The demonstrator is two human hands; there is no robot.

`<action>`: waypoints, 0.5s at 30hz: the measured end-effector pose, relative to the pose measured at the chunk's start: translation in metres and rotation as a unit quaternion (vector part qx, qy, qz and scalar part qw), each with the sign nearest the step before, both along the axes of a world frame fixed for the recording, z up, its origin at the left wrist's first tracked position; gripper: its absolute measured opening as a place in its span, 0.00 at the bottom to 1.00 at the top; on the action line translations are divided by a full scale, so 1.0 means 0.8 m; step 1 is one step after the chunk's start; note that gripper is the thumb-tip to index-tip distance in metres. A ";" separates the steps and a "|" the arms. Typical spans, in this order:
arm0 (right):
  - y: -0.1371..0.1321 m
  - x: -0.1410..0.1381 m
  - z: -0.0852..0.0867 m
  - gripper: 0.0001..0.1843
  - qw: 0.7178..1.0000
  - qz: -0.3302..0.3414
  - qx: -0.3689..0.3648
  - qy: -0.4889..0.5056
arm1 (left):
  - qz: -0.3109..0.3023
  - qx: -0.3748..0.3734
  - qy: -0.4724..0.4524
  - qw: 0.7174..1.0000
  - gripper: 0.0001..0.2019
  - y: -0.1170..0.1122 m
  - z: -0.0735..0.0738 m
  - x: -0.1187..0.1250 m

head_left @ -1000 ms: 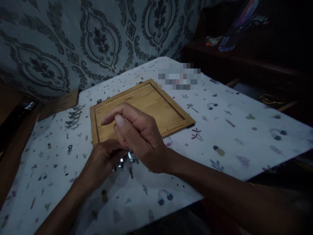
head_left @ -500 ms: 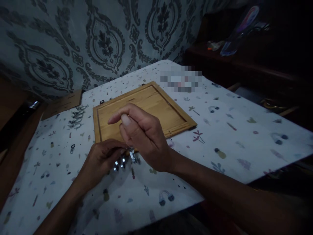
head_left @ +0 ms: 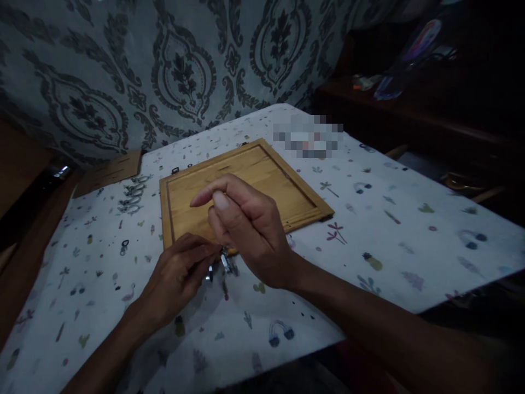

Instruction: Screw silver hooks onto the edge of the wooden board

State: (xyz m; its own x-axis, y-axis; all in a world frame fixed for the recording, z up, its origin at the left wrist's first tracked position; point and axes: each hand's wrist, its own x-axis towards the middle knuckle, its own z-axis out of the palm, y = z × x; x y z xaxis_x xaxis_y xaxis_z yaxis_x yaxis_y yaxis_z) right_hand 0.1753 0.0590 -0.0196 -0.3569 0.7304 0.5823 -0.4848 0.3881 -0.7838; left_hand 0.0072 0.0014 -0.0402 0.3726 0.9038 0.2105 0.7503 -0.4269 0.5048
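A framed wooden panel (head_left: 246,169) lies on the patterned tablecloth. At its near edge my left hand (head_left: 180,279) is closed in a pinch, fingertips against a small shiny metal piece (head_left: 225,262) whose kind I cannot make out. Another shiny metal piece (head_left: 209,273) shows just beside those fingers. My right hand (head_left: 250,235) is raised over the panel's near part, fingers curled and thumb pressed against them. Whatever it may hold is hidden. Small dark metal fittings sit along the panel's far-left edge and at its right corner (head_left: 326,217).
Several small metal pieces (head_left: 133,194) lie in a row left of the panel, near a flat cardboard piece (head_left: 110,172). A dark loop-shaped item (head_left: 124,247) rests on the tablecloth (head_left: 394,262). A blurred-out object (head_left: 307,135) lies beyond the panel. A patterned wall stands behind.
The view has shifted slightly, moving everything a little right. My left fingers have moved closer to the right hand and now cover more of the metal pieces. The right hand keeps its curl.
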 end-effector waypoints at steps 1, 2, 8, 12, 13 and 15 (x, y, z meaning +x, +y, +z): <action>0.000 0.000 0.000 0.12 1.000 0.001 -0.003 -0.001 | -0.003 0.003 0.003 1.000 0.11 0.000 0.000 0.000; -0.001 0.000 0.001 0.12 1.000 0.001 -0.007 -0.002 | -0.006 0.005 0.007 1.000 0.11 0.001 0.000 0.000; -0.003 -0.001 0.002 0.11 1.000 0.002 -0.016 0.006 | -0.009 -0.015 0.008 1.000 0.12 0.006 0.000 0.001; -0.002 -0.001 0.001 0.12 1.000 0.000 -0.011 0.002 | 0.009 -0.026 -0.003 1.000 0.11 0.005 0.000 0.001; -0.002 -0.001 0.001 0.12 1.000 0.000 -0.008 0.001 | 0.011 -0.028 -0.003 1.000 0.11 0.005 0.000 0.000; -0.001 -0.001 0.001 0.11 1.000 0.000 0.001 0.002 | 0.011 -0.030 -0.005 0.999 0.11 0.004 0.001 0.001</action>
State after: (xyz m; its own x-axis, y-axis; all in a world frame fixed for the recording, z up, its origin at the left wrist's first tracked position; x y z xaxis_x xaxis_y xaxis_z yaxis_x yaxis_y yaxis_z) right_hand 0.1748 0.0581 -0.0190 -0.3540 0.7289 0.5860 -0.4882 0.3904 -0.7806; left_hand 0.0076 0.0049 -0.0390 0.3508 0.9227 0.1600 0.7536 -0.3796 0.5367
